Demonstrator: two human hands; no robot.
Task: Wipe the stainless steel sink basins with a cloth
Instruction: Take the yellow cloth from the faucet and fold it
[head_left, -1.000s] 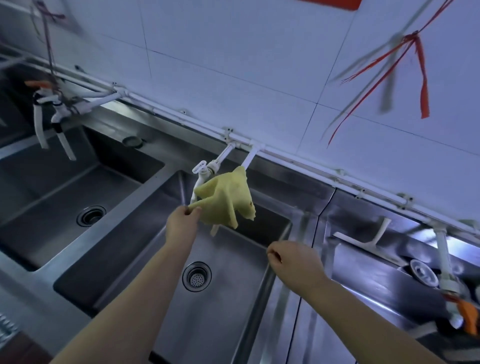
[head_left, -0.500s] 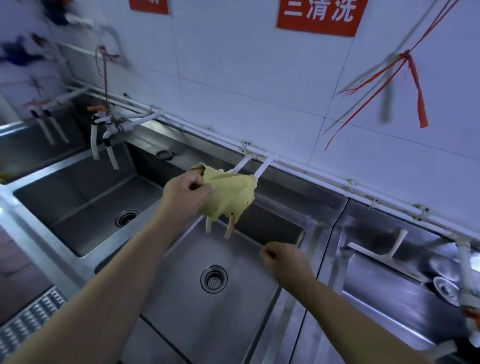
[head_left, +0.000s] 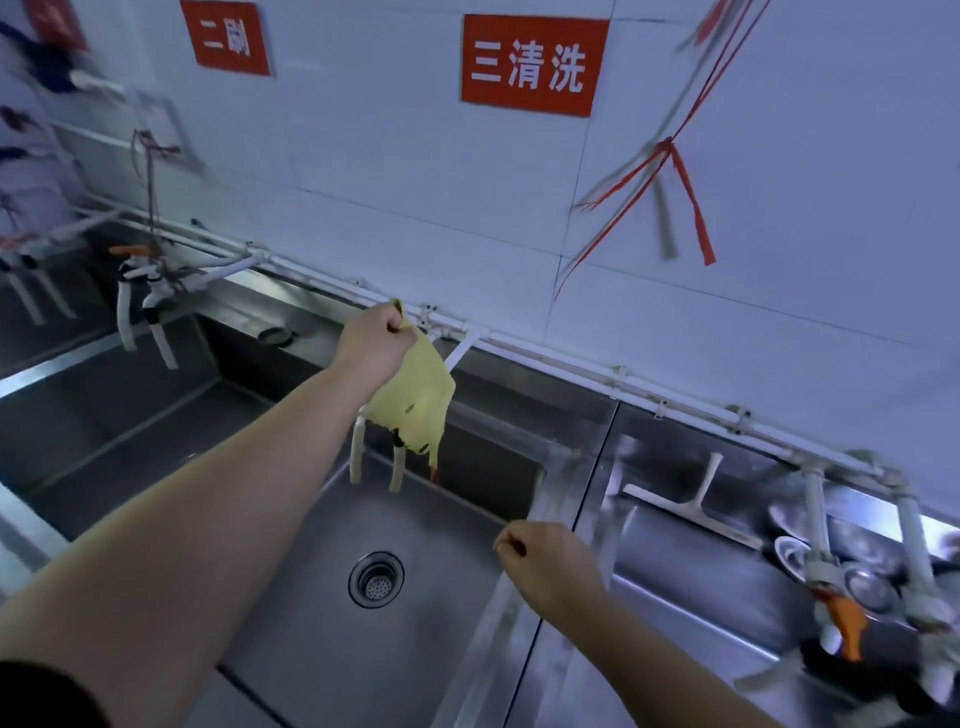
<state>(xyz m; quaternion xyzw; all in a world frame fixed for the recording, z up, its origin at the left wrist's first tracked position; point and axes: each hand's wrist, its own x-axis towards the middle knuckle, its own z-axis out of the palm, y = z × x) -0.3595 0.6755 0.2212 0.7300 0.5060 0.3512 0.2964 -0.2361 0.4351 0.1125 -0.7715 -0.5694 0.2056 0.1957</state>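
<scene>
Left hand: my left hand (head_left: 373, 347) is raised over the middle basin, its fingers (head_left: 396, 323) pinched round the top edge of the yellow cloth (head_left: 415, 405).
Cloth: it hangs limp from my grip, in front of the white taps (head_left: 375, 465) at the back of the middle basin, its lower tip over the basin's rear wall; dark marks show on it.
Right hand: my right hand (head_left: 545, 564) hovers above the ridge between the middle and right basins, fingers curled into a loose fist and grasping nothing.
Middle basin: the stainless steel basin (head_left: 291, 613) lies below both arms, its round strainer drain (head_left: 376, 579) in the floor.
Left basin: a second steel basin (head_left: 93, 415) sits beside it, with its own pair of white taps (head_left: 140, 306) on the back pipe.
Right basin: a third basin (head_left: 685, 587) holds a white squeegee (head_left: 691, 499) leaning at its back; metal bowls and an orange-handled tap at the far right are blurred.
Wall: white tiles (head_left: 363, 171) rise behind the sinks, with a white pipe (head_left: 571, 358) running along their foot.
Signs: two red signs with white characters, one (head_left: 535, 65) above the middle basin and one (head_left: 231, 39) to its left.
Ribbons: red strips (head_left: 675, 176) hang against the tiles at the right.
</scene>
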